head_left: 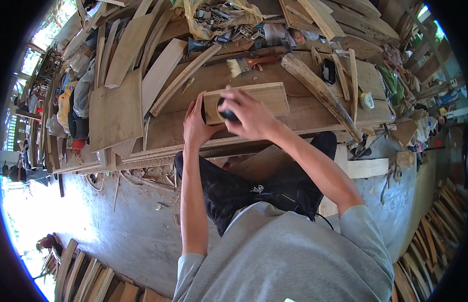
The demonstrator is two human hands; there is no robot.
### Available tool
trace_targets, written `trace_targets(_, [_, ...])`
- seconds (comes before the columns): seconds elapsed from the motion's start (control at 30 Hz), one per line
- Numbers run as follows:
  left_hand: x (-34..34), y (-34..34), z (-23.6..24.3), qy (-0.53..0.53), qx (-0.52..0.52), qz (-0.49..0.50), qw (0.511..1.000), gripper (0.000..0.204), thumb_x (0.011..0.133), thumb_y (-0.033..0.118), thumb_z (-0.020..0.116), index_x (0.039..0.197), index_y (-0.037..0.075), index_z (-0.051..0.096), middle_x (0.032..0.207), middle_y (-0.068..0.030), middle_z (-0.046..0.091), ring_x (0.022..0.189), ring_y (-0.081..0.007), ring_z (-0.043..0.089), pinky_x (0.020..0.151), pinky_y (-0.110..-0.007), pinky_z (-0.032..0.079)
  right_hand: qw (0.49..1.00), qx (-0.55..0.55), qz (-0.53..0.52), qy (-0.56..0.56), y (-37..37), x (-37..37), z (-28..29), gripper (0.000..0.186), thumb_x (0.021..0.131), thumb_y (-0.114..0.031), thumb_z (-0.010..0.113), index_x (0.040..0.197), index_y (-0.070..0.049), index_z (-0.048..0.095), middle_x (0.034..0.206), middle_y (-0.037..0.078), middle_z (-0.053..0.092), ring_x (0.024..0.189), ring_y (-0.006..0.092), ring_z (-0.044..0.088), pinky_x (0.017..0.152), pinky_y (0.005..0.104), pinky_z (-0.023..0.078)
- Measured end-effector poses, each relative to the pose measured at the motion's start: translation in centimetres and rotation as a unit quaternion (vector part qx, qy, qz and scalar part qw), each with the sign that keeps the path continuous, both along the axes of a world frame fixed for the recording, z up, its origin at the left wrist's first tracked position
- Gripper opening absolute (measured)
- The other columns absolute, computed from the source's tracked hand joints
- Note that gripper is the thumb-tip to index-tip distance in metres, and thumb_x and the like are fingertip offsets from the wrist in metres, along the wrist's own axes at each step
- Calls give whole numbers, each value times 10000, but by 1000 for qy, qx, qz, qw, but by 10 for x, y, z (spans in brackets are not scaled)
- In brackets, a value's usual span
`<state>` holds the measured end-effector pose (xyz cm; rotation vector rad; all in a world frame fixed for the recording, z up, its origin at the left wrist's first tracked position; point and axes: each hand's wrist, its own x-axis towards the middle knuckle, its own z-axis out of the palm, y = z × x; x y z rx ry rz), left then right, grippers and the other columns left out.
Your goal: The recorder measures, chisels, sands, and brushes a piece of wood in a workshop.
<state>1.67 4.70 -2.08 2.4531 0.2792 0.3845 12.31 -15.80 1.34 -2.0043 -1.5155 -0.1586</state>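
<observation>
On the workbench in front of me lies a shallow wooden box (pixel 274 99) with raised edges, its long side running left to right. My left hand (pixel 196 125) grips its left end, fingers along the end and thumb at the near edge. Above the left half of the box is my right hand (pixel 251 117), slightly blurred, with its fingers curled round a dark rounded object (pixel 228 111). Its kind cannot be made out, since the fingers cover part of it. Beyond the box, a paintbrush (pixel 251 64) with pale bristles and a reddish-brown handle lies on the bench.
A rough wooden strip (pixel 319 93) slants across the bench to the right, near a black phone-like object (pixel 329 71) and a tape roll (pixel 367 100). Leaning boards (pixel 115 110) crowd the left. A yellowish plastic bag (pixel 193 17) of metal hardware sits at the back.
</observation>
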Motion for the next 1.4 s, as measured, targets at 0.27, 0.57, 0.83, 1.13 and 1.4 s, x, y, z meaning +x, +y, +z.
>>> trace_targets(0.27, [2, 8, -16, -18, 25, -1, 1000, 1198, 645, 349, 987, 1656, 67, 410, 1554, -177, 619, 1474, -448, 529, 1213, -510, 474, 1000, 8, -3, 27, 38, -6, -3, 376, 923, -293, 759, 1218, -109, 618, 1513, 163, 558, 1518, 407, 476, 1250, 531, 434])
trace_targets(0.57, [-2, 1, 2, 42, 0, 24, 999, 1138, 636, 299, 974, 1624, 90, 449, 1504, -190, 646, 1454, -422, 552, 1201, -496, 486, 999, 30, 39, 6, 14, -16, 7, 372, 859, -243, 790, 1170, -127, 621, 1452, 164, 585, 1412, 399, 567, 1205, 536, 470])
trace_targets(0.83, [1, -2, 3, -22, -6, 3, 1000, 1270, 542, 501, 1055, 1595, 98, 472, 1413, -200, 687, 1357, -435, 612, 1140, -517, 522, 998, -21, 62, -3, -78, 18, -2, 380, 867, -277, 779, 1200, -148, 649, 1531, 121, 591, 1476, 386, 535, 1183, 515, 497])
trace_targets(1.13, [2, -3, 8, -7, -8, 13, 1000, 1199, 565, 427, 1059, 1567, 87, 496, 1414, -188, 688, 1341, -429, 623, 1138, -516, 524, 999, 16, 39, 7, -100, 23, 16, 331, 857, -203, 780, 1160, -113, 681, 1501, 148, 614, 1425, 409, 562, 1160, 519, 494])
trace_targets(1.4, [0, -3, 7, -30, -10, 10, 999, 1244, 542, 414, 1067, 1586, 90, 472, 1452, -191, 665, 1377, -427, 602, 1155, -513, 510, 994, -59, 90, 18, -77, 16, 27, 325, 885, -259, 741, 1169, -114, 679, 1490, 115, 629, 1477, 373, 532, 1208, 503, 471])
